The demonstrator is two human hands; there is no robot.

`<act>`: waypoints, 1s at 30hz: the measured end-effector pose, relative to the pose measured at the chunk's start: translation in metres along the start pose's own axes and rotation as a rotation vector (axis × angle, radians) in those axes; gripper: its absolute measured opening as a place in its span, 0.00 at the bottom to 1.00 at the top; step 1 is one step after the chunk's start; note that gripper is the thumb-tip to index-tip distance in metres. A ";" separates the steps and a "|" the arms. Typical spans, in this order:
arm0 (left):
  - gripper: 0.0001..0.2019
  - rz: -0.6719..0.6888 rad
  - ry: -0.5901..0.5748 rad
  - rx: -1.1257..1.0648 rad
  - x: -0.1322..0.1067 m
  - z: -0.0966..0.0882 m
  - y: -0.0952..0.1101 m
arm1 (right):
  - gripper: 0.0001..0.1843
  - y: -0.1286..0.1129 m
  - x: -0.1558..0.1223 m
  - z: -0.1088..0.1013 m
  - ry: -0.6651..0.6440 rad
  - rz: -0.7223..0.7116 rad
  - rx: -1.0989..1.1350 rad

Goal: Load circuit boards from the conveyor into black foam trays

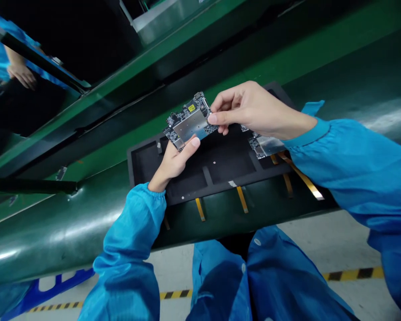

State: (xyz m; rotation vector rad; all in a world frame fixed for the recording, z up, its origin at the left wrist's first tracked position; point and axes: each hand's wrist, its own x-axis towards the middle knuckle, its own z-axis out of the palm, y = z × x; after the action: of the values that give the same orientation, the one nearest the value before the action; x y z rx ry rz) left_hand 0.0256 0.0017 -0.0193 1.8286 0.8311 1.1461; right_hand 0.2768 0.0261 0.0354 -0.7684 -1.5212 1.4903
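Evidently, the left hand (176,163) and right hand (254,109) both pinch one dark, silver-shielded circuit board (190,125).
It's held over a black compartmented tray (229,162); a second silver-shielded board (270,145) already lies inside.

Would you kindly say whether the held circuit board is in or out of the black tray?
Out: left hand and right hand hold the circuit board above the black tray.

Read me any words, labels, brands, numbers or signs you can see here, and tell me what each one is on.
No text is legible.
Yellow label on the held circuit board: too small to read.
Black-and-yellow floor tape: stripes only, no words visible.
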 end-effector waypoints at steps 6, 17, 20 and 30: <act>0.25 -0.075 -0.058 -0.088 0.006 0.006 0.024 | 0.23 -0.001 -0.001 -0.001 -0.038 0.049 0.005; 0.29 -0.214 0.032 -0.102 0.005 0.006 0.028 | 0.22 0.002 -0.002 -0.001 0.007 0.063 -0.005; 0.29 -0.169 0.017 -0.079 0.007 0.006 0.029 | 0.23 0.000 -0.003 -0.001 0.011 0.075 0.038; 0.32 -0.239 0.026 -0.084 0.006 0.012 0.027 | 0.23 0.000 -0.002 -0.003 0.083 0.053 -0.062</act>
State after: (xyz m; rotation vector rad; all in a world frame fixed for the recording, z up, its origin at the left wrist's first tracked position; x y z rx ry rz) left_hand 0.0424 -0.0093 0.0040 1.6008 0.9736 1.0372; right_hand 0.2807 0.0258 0.0351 -0.9020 -1.5006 1.4378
